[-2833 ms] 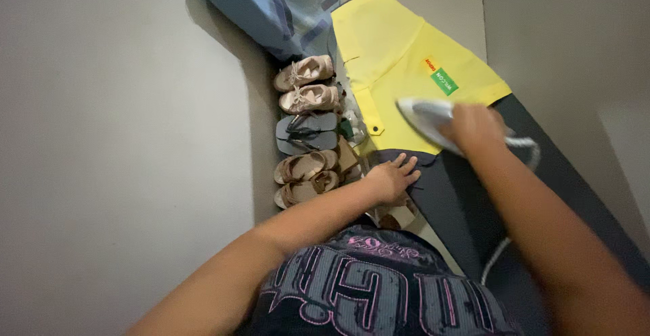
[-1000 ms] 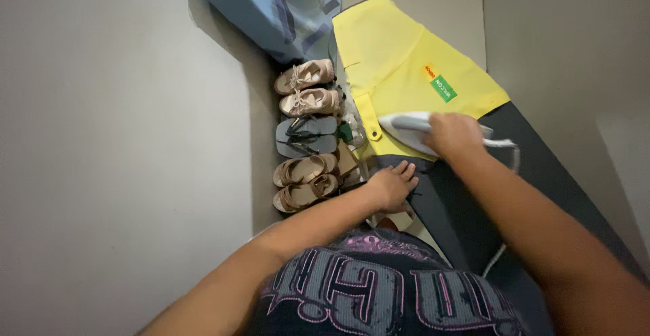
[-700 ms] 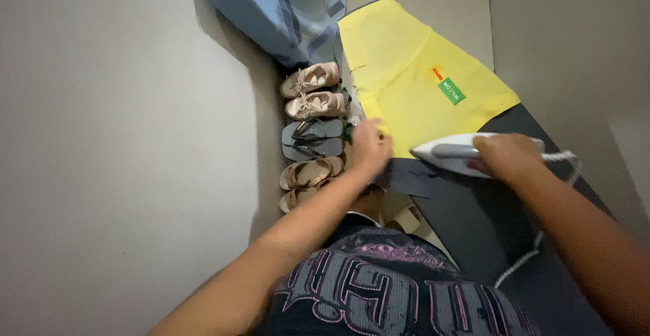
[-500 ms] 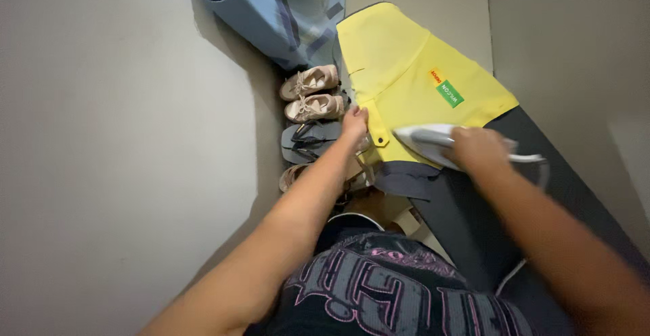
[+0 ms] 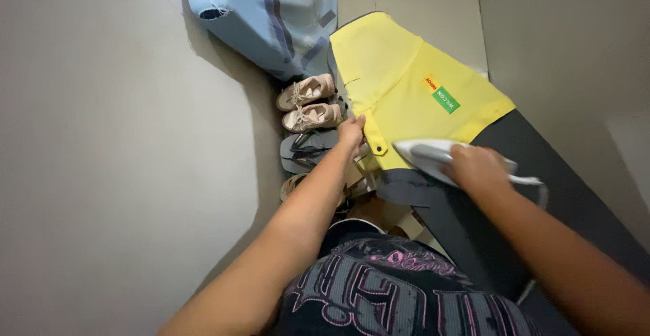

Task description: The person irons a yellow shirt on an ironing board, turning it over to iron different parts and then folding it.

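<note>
Gripping the handle of a white electric clothes iron point(image 5: 433, 154), the right hand point(image 5: 477, 168) has its fingers wrapped tight over the top, so the handle itself is mostly hidden under the knuckles. That iron sits flat on a bright yellow cloth garment point(image 5: 399, 85), at the lower edge of the yellow part, where the fabric meets a dark grey panel; its pointed tip faces left in the head view. The garment is spread over a long dark grey padded ironing board point(image 5: 542, 173), which runs from the upper middle down toward the lower right. A small green and orange sewn label point(image 5: 441, 95) lies on the yellow fabric, just above the iron and apart from it.

The left hand point(image 5: 352, 131) reaches out to the garment's left edge, fingers curled together and pinching the yellow cloth near a small tab with a dark button; whether the thumb is under the fabric I cannot tell.

Beside the board, along the floor by a pale plain wall point(image 5: 101, 140), stands a row of footwear: a pair of beige lace-up shoes point(image 5: 310, 104) and, just below them, dark grey flip-flop sandals point(image 5: 308, 150), partly covered by the left forearm. A light blue striped fabric bundle point(image 5: 271, 11) lies beyond the shoes, near the board's far end.
</note>
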